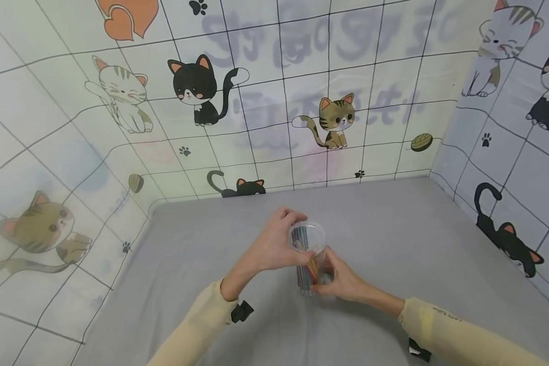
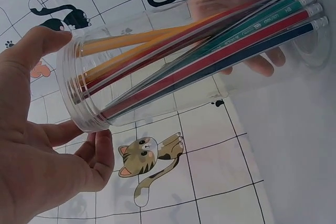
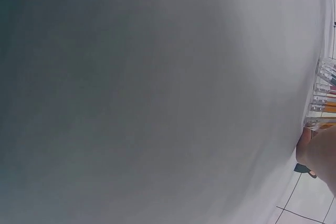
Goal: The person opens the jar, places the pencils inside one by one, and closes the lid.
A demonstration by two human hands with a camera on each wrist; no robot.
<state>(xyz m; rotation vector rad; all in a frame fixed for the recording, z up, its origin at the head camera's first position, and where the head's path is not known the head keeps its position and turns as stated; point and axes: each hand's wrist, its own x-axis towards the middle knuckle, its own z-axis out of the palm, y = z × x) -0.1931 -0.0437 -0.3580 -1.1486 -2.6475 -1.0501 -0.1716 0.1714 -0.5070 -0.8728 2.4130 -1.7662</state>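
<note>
A clear plastic jar [image 1: 319, 259] stands upright near the middle of the grey cloth, with several pencils [image 2: 247, 43] leaning inside it. Red, green, dark blue and yellow-orange pencils show through the wall, their capped ends at the bottom. My left hand [image 1: 276, 246] grips the jar's round clear top [image 2: 79, 85], thumb on one side and fingers on the other. Lower down, my right hand [image 1: 345, 279] holds the jar's side between thumb and fingers. In the right wrist view only part of a hand [image 3: 323, 153] and the jar's base show at the right edge.
A grey cloth [image 1: 201, 244] covers the table surface. White walls with a grid and cartoon cats [image 1: 336, 122] stand behind and at both sides. Dark straps [image 1: 241, 311] hang at the sleeve cuffs.
</note>
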